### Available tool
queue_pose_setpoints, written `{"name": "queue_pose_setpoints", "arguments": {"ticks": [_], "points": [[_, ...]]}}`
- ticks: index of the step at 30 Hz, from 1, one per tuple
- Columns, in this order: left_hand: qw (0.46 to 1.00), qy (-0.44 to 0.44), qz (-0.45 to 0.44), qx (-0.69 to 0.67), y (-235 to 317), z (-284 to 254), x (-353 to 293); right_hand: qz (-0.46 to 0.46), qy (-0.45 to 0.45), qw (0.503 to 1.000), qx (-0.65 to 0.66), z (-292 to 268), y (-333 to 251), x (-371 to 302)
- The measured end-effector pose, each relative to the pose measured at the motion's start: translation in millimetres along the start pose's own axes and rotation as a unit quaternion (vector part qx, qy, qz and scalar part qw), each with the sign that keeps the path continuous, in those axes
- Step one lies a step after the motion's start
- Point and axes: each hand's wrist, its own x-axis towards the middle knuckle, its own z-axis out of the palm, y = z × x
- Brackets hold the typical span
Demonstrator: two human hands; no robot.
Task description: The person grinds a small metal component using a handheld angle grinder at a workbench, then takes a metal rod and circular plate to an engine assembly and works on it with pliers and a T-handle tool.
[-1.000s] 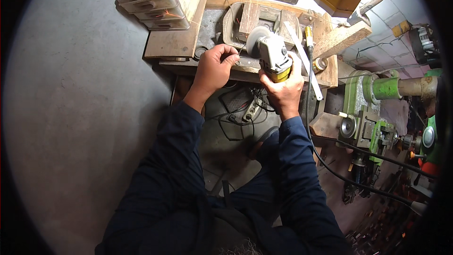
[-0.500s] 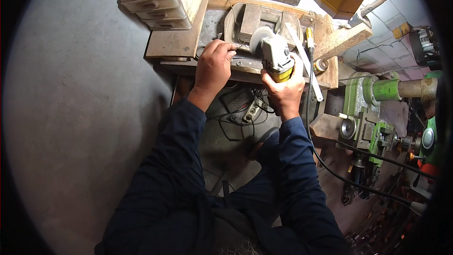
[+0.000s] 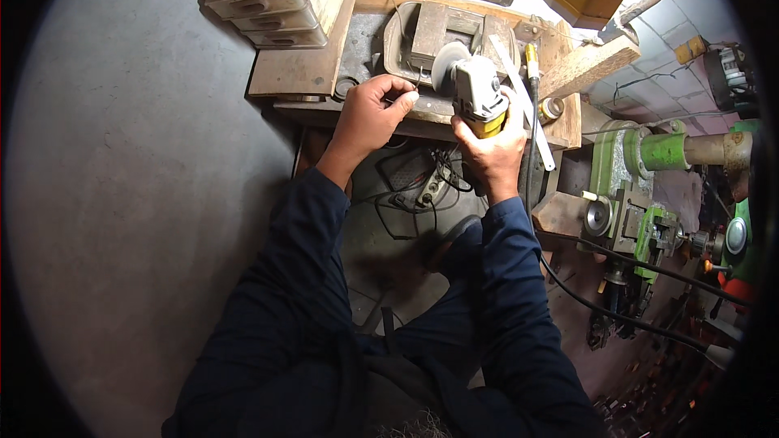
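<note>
1. Pinches a thin piece between thumb and fingers of the left hand, near the front edge of the surface.
2. Grips a white-and-yellow angle grinder in the wrapped right hand.
3. Holds the disc just beside the thin piece.

Your grinder shows a smooth, metallic head; its disc looks matt. Your sleeves are matt cloth. Note the worn wooden board, scuffed plastic drawers, glossy metal tin and smooth metallic strip.
</note>
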Motion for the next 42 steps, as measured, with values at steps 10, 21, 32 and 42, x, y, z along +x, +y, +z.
{"name": "queue_pose_setpoints", "arguments": {"ticks": [10, 21, 32, 42], "points": [[0.991, 0.022, 0.084, 0.103, 9.6, -0.7, -1.6, -0.002, -0.023, 1.0, 0.003, 0.3, -2.0, -0.1], [0.99, 0.022, 0.078, 0.119, 12.8, 1.1, -2.2, -0.009, -0.015, 1.0, -0.012, 0.3, 0.5, 0.3], [0.989, 0.025, 0.068, 0.126, 14.5, 1.7, -3.6, -0.012, -0.018, 1.0, -0.011, 2.0, -0.6, -0.5], [0.989, 0.027, 0.073, 0.129, 11.8, 2.6, -3.6, -0.017, -0.012, 1.0, -0.01, 4.3, 1.1, -0.5]]}}
